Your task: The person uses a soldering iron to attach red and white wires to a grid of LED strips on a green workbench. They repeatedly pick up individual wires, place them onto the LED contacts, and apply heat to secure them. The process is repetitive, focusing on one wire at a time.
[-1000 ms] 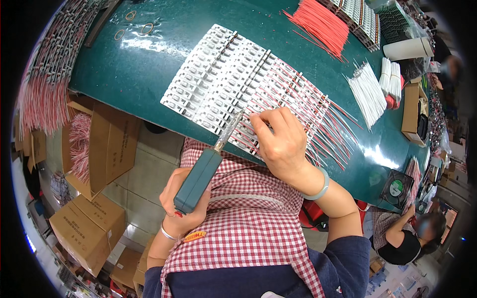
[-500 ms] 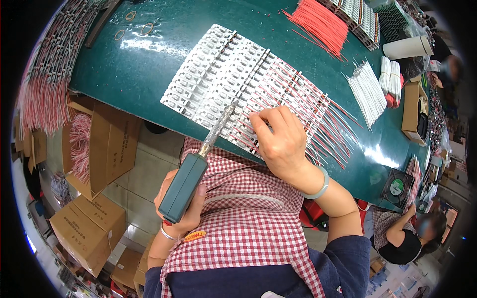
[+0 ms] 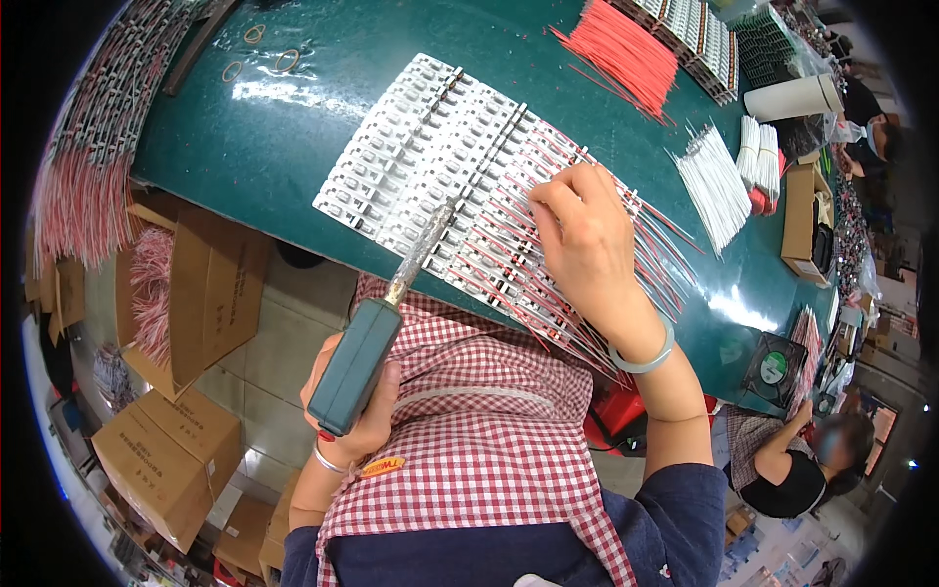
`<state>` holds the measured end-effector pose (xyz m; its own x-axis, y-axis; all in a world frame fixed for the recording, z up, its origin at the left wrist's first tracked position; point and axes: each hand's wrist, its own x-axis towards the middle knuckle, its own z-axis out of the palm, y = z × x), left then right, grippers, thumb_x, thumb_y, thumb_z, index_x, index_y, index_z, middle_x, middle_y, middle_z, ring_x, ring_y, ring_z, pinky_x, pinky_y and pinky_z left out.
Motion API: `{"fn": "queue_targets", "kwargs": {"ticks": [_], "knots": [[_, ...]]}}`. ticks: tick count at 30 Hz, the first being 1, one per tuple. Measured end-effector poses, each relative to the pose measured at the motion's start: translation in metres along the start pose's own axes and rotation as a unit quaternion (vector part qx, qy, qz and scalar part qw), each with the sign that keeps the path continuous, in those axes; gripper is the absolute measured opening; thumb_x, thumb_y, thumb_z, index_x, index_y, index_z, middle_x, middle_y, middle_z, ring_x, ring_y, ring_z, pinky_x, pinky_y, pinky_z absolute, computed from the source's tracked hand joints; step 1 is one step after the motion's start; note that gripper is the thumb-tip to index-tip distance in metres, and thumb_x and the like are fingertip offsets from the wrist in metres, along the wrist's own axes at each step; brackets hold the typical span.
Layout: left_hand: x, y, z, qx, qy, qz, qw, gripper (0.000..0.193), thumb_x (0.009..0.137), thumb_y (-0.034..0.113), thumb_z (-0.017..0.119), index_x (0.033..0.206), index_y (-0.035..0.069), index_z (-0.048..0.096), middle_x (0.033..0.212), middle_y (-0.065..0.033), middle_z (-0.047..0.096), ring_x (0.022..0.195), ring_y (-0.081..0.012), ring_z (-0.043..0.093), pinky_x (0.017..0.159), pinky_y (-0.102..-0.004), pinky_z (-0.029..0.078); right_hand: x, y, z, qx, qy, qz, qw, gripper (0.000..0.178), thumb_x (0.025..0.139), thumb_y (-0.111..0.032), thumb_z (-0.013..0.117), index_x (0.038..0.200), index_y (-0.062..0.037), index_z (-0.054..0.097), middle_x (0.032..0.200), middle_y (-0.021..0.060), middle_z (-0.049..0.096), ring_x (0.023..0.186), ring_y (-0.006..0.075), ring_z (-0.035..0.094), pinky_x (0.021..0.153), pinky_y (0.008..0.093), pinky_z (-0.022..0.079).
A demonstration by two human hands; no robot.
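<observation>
While the left hand point(image 3: 380, 416) is wrapped around the dark green handle of a soldering iron point(image 3: 357, 362), the iron's metal shaft slants up over a block of white strips point(image 3: 471, 127). Its tip lies near the left edge of the wired part; whether it touches cannot be told. The strips lie side by side on a green table point(image 3: 367, 34), near its front edge, with thin red and white wires point(image 3: 657, 256) spread across the right part. The right hand point(image 3: 595, 240) is above these wires, thumb and forefinger held narrow; whether a wire sits between them cannot be told. Beyond, on the table, lie a red wire pile point(image 3: 621, 59) and a white wire pile point(image 3: 711, 191).
</observation>
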<state>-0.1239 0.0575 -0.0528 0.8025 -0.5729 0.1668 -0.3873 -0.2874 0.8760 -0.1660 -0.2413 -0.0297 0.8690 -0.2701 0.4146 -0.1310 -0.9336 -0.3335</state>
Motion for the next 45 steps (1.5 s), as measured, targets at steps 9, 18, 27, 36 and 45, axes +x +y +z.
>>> {"fn": "queue_targets", "kwargs": {"ticks": [9, 18, 27, 36, 45], "knots": [[-0.006, -0.007, -0.001, -0.013, 0.01, -0.018, 1.0, 0.026, 0.079, 0.001, 0.075, 0.103, -0.007, 0.069, 0.099, -0.0211, 0.069, 0.083, -0.0312, 0.07, 0.07, -0.0344, 0.056, 0.006, 0.001, -0.011, -0.045, -0.058, 0.034, 0.997, 0.008, 0.08, -0.002, 0.071, 0.084, -0.0012, 0.065, 0.087, 0.0102, 0.057, 0.085, 0.0281, 0.058, 0.071, 0.0398, 0.05], [0.001, -0.008, 0.001, -0.01, 0.006, 0.01, 1.0, 0.026, 0.079, -0.001, 0.075, 0.103, -0.007, 0.068, 0.099, -0.0208, 0.068, 0.082, -0.0301, 0.07, 0.068, -0.0338, 0.056, 0.002, 0.003, -0.011, -0.06, -0.071, 0.059, 0.994, 0.012, 0.078, -0.006, 0.073, 0.085, -0.001, 0.064, 0.089, 0.0118, 0.058, 0.087, 0.0292, 0.058, 0.072, 0.0406, 0.05], [-0.005, -0.009, 0.0, -0.021, 0.03, -0.016, 0.999, 0.027, 0.081, 0.001, 0.076, 0.106, -0.008, 0.068, 0.1, -0.0199, 0.068, 0.081, -0.0279, 0.069, 0.067, -0.0322, 0.055, 0.009, 0.008, -0.003, -0.066, -0.102, 0.071, 0.99, 0.01, 0.081, -0.007, 0.069, 0.084, -0.0013, 0.062, 0.088, 0.0134, 0.058, 0.087, 0.0325, 0.059, 0.074, 0.0434, 0.049], [-0.02, -0.023, 0.005, -0.05, 0.055, -0.064, 0.995, 0.031, 0.092, 0.002, 0.07, 0.122, -0.005, 0.064, 0.085, -0.0026, 0.064, 0.064, -0.0089, 0.052, 0.058, -0.0256, 0.041, -0.001, 0.036, -0.064, -0.174, -0.1, 0.091, 0.975, 0.002, 0.083, -0.006, 0.068, 0.083, -0.0064, 0.065, 0.086, 0.0103, 0.059, 0.089, 0.0313, 0.061, 0.075, 0.0427, 0.049], [-0.007, -0.019, 0.007, -0.046, 0.033, -0.036, 0.998, 0.03, 0.093, 0.003, 0.069, 0.121, -0.006, 0.063, 0.083, -0.0036, 0.064, 0.064, -0.0088, 0.052, 0.059, -0.0252, 0.042, -0.061, 0.159, -0.076, -0.172, 0.05, 0.221, 0.959, 0.012, 0.082, -0.006, 0.074, 0.092, -0.0061, 0.069, 0.091, 0.0112, 0.061, 0.088, 0.0326, 0.061, 0.076, 0.0434, 0.05]]}}
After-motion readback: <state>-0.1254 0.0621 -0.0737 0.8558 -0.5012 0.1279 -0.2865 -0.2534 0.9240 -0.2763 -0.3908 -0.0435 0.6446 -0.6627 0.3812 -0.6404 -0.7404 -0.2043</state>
